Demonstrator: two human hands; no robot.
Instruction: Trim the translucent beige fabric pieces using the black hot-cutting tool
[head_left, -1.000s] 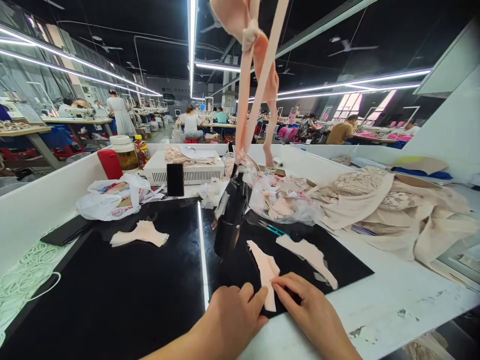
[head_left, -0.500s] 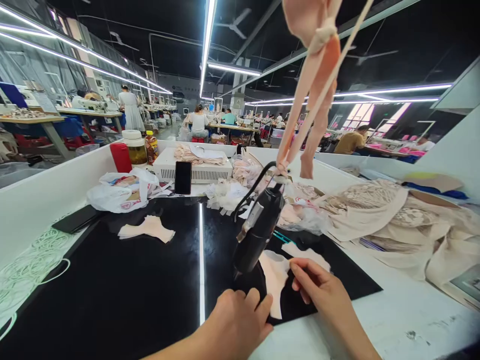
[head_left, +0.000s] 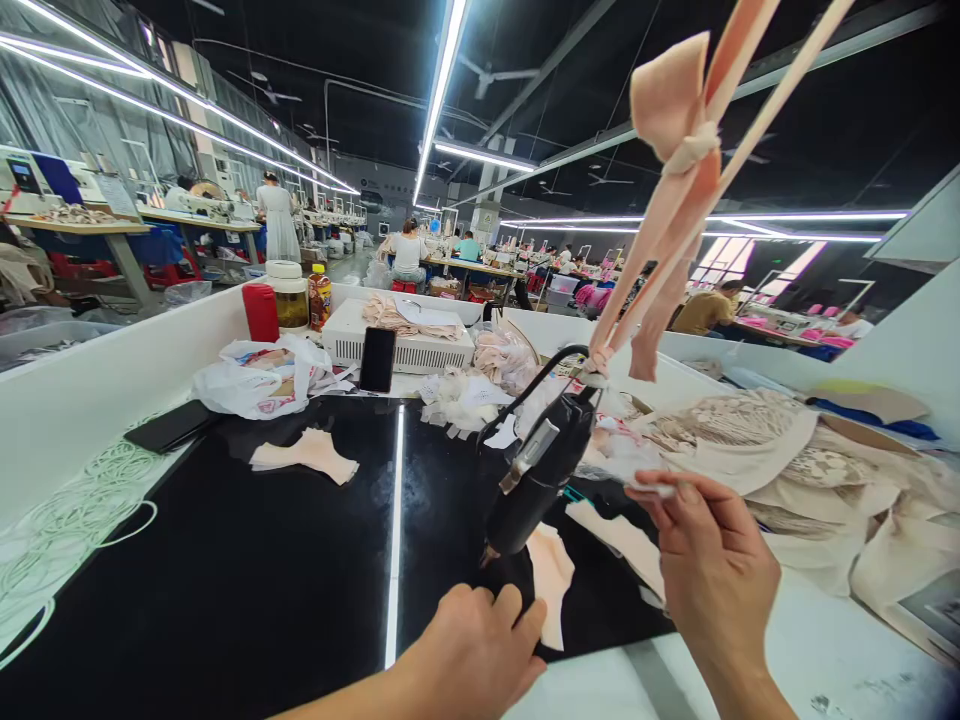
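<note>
My left hand rests on the black board, fingers curled and pressed against the lower left edge of a peach fabric piece. My right hand is raised to the right, thumb and fingers pinched on a small whitish scrap, mostly hidden by the fingers. A black corded hand tool hangs tilted from knotted peach fabric strips, its lower end just above my left hand. Beyond the first piece, another pale fabric piece lies partly behind my right hand.
Another peach piece lies left on the board. Behind stand a phone, a white box, a plastic bag and a jar. Beige fabric is heaped right; pale green cord lies left.
My right hand has moved up and right, away from the fabric piece, with the whitish scrap. The whitish layer at that piece's top no longer shows. My left hand stays in place.
</note>
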